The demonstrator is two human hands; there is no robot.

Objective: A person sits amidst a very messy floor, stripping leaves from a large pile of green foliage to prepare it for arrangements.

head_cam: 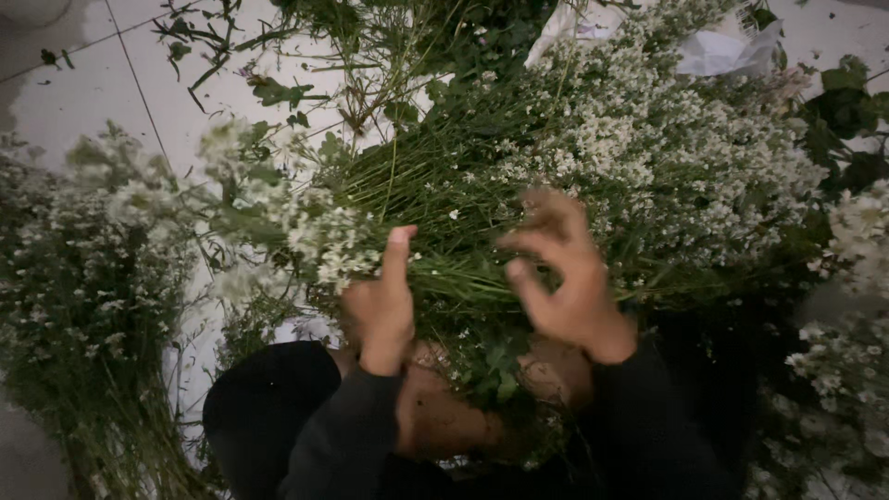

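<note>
The sprig [315,236] of small white flowers sits in the left hand [380,310], its stem pinched in a loosely closed fist with the thumb sticking straight up; the blooms fan out to the left of that grip, over the pale tiled floor [83,93]. Just to the right, the right hand [569,278] hovers with its fingers [537,243] spread and curled, half open. It looks empty, though the picture is blurred there and a thin stem between the fingertips could be missed. Both hands hang above the green stems [444,213] of a big bunch [667,157] lying across the floor, its white heads massed up and to the right of the right hand. Both wrists end in dark sleeves [343,426], and below the hands the person's bare knees [444,417] show, with leafy trimmings caught between them. Beyond the bunch, at the top right, lies crumpled white paper [718,51]. Far left of the left hand a second heap [83,268] of the same flowers lies on the tiles, and more white blooms [857,231] crowd the right edge. Loose leafy offcuts [269,88] are scattered above the sprig.
</note>
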